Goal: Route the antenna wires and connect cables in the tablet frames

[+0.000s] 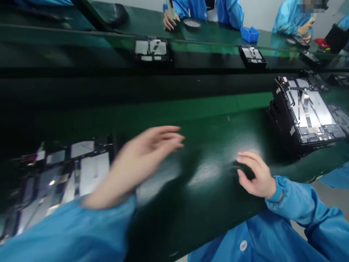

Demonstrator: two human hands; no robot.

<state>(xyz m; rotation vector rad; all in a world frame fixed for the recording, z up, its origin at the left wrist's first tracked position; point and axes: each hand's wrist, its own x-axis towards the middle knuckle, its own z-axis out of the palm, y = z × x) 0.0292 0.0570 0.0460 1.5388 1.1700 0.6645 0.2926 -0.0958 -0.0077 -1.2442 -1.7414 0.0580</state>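
My left hand (147, 154) is blurred in motion, fingers apart and empty, above the green bench mat (207, 127). Just left of it lies an open tablet-like device (62, 178) with silver inner panels, smeared by blur and apparently not touched. My right hand (253, 174) rests curved on the mat, holding nothing. To its upper right, a black-framed device (305, 112) with silver panels and a ribbon strip sits tilted on a dark stand or stack. The hand does not touch it.
Across a dark gap, a far bench carries similar devices (151, 49) (252, 56). Beyond them are a blue plastic bin (250, 34) and a round dish (192, 24). Co-workers in blue smocks work there, one hand (169, 22) beside the dish.
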